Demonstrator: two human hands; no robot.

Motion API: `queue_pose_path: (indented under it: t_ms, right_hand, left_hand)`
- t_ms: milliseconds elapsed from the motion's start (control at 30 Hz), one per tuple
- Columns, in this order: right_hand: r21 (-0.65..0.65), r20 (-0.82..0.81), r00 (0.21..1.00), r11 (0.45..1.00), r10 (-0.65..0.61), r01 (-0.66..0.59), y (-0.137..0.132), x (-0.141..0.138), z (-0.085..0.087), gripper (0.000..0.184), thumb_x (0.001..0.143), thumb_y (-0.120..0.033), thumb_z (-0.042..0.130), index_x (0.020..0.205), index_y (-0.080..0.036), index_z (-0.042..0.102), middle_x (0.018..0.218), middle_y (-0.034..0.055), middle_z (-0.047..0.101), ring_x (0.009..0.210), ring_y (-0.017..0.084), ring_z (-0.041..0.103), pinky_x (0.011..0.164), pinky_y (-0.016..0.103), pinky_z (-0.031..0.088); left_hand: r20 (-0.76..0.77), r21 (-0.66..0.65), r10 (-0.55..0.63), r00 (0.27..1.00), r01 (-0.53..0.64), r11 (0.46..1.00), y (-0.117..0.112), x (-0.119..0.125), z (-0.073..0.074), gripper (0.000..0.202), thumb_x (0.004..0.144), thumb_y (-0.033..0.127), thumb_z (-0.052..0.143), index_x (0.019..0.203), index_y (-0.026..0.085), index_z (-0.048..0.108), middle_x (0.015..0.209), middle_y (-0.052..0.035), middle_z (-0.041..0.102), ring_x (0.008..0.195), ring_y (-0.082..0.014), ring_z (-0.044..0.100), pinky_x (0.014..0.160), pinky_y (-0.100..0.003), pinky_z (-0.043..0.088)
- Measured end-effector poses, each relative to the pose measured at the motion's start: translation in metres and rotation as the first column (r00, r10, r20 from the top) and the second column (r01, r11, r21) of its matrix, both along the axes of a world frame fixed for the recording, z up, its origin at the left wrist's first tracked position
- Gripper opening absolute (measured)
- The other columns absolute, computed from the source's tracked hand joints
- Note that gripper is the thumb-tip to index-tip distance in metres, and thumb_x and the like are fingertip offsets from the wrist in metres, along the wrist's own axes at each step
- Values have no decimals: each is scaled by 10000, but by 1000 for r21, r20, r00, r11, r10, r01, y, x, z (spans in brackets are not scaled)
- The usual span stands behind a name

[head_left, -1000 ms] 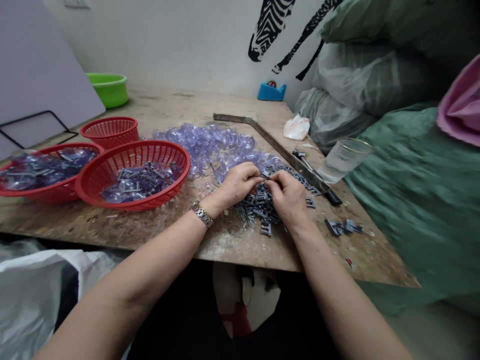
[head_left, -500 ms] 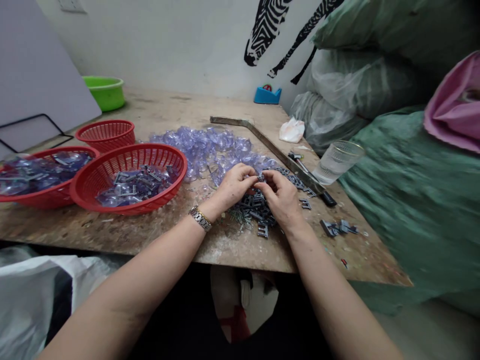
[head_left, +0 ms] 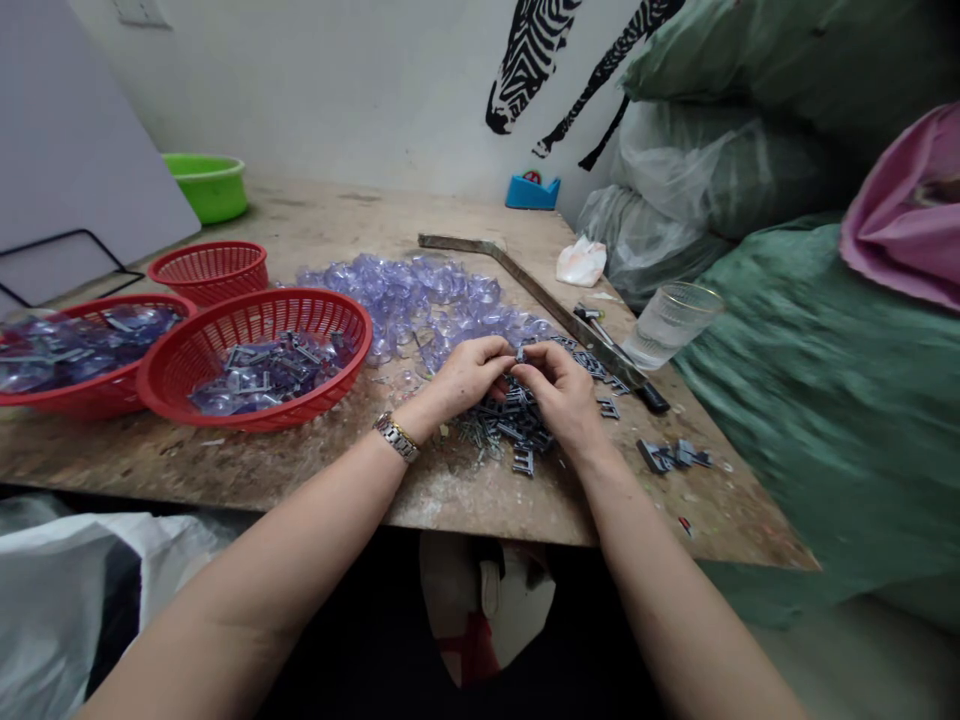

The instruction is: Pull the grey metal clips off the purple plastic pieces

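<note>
My left hand [head_left: 466, 375] and my right hand [head_left: 559, 395] meet over a heap of small grey metal clips [head_left: 510, 425] on the worn wooden table [head_left: 315, 465]. Both hands have their fingers pinched together round a small grey clip [head_left: 519, 355] held between them. A metal watch [head_left: 396, 437] is on my left wrist. Just beyond the hands lies a spread of clear bluish plastic pieces [head_left: 427, 295]. To the left, a red basket [head_left: 255, 355] holds plastic pieces fitted with clips.
Two more red baskets [head_left: 82, 350] [head_left: 208, 270] stand at the left, a green bowl [head_left: 206, 185] behind them. A bent metal bar [head_left: 532, 290], a glass of water [head_left: 669, 322], a blue tape dispenser [head_left: 531, 190] and large green sacks [head_left: 810, 380] are on the right.
The hands stay together over the clip heap, with the fingers shifting slightly on the small clip. The view has drifted a little.
</note>
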State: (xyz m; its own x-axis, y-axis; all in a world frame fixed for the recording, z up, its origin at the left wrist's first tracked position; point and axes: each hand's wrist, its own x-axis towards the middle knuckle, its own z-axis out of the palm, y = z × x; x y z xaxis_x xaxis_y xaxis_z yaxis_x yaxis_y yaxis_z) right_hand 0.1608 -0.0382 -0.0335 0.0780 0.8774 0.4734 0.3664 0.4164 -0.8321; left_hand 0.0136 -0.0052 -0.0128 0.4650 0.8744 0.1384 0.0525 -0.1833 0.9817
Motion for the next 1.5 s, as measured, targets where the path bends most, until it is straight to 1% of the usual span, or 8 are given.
queue_pose_path:
  t_ms: [133,233,567,667,933,1100,1300,1500]
  right_hand:
    - [-75,-164,983,993,78,-92,2,1,0,153,738,-339,665,805,-216,604,738,-25,626,688,143,572,671,286,457]
    - [-82,-203,976,992,83,-101,3,0,1,152,716,-331,674,776,-218,591,714,-40,612,661,128,553,662,278,453]
    - [7,-41,999,999,-31,32,-5,-4,4,113,751,-306,653,780,-205,609,703,-31,605,665,133,526,647,267,419]
    - [6,-49,998,999,-36,37,-4,-4,3,126,751,-320,655,766,-207,602,692,-33,590,656,132,520,649,271,423]
    - [-36,-140,990,999,-20,15,-2,-3,3,197,736,-384,679,755,-220,573,682,-32,585,646,141,543,643,282,460]
    - [7,-123,992,999,-41,42,1,0,0,211,741,-372,682,852,-217,590,760,-15,627,699,150,579,679,293,485]
    - [110,31,990,985,-134,130,-1,1,0,185,781,-348,653,893,-206,614,793,8,660,696,161,598,685,309,492]
    - [172,114,977,972,-179,158,-2,2,1,143,810,-329,624,895,-214,637,850,36,691,762,192,626,718,336,512]
  left_hand:
    - [41,-13,-30,999,30,999,0,0,2,162,854,99,507,699,144,511,582,46,533,510,-66,548,496,-171,477]
    - [38,-30,-43,998,44,999,0,0,3,174,858,86,502,694,143,509,563,47,532,498,-66,539,486,-170,469]
    - [-42,79,-32,999,35,996,0,-1,1,224,866,82,479,656,157,459,533,53,505,470,-67,526,466,-168,444]
    - [-36,109,-60,998,63,992,0,-1,0,223,860,68,482,656,156,462,545,54,492,473,-62,514,465,-165,434]
    - [62,18,-180,982,179,984,-1,-4,2,215,906,186,521,699,158,467,563,36,524,489,-68,523,498,-183,458]
    - [65,33,-111,992,109,993,-3,0,2,184,889,152,509,709,157,472,580,44,515,509,-65,537,513,-173,469]
    - [19,113,-18,1000,16,993,-2,1,-2,167,864,143,494,699,161,475,586,46,513,516,-73,555,518,-176,474]
    - [-43,135,-1,999,7,991,-1,-1,-1,158,853,150,493,697,163,473,601,41,522,512,-78,548,506,-183,457]
